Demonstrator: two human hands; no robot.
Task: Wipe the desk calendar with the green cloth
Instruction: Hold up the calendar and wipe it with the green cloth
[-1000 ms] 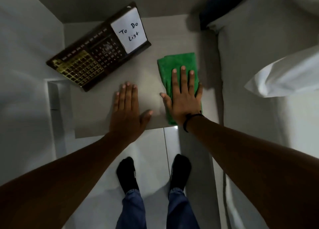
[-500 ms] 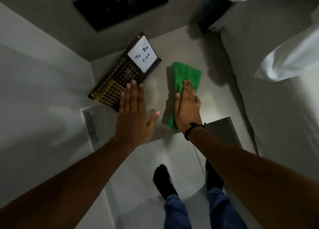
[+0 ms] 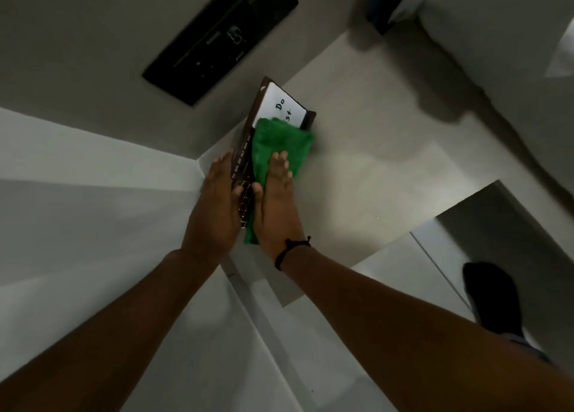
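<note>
On pale desk (image 3: 372, 169) beside grey wall (image 3: 93, 38), green cloth (image 3: 279, 144) over calendar (image 3: 243, 153)

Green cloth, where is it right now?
Head view, centre: the green cloth lies on the desk calendar, pressed under the flat right hand, just below the white note.

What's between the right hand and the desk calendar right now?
The green cloth: the right hand presses it flat onto the face of the desk calendar. The head view shows it.
</note>
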